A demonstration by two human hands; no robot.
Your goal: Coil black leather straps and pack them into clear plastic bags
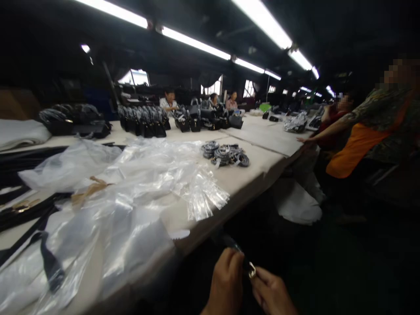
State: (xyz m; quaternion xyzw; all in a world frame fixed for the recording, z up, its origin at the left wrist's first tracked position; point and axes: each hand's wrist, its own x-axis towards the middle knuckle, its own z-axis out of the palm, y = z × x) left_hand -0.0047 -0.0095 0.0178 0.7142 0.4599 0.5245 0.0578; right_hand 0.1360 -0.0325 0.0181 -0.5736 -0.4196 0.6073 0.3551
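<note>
My left hand [227,280] is closed on a dark strap [233,243] below the table's front edge. Beside it, to the right, my right hand [271,289] pinches the strap near a gold-coloured metal buckle [252,270]. Both hands are close together, with a short dark length between them. The strap's lower part is lost in the dark. Clear plastic bags [131,175] lie spread over the near table, left of my hands. Coiled, wrapped dark straps [225,154] sit on the table beyond them.
Rows of black handbags [144,121] stand along the far side of the long table [259,162]. A person in an orange apron [356,151] stands at the right with a hand on the table edge. Several other people are farther back. Dark straps lie at the left.
</note>
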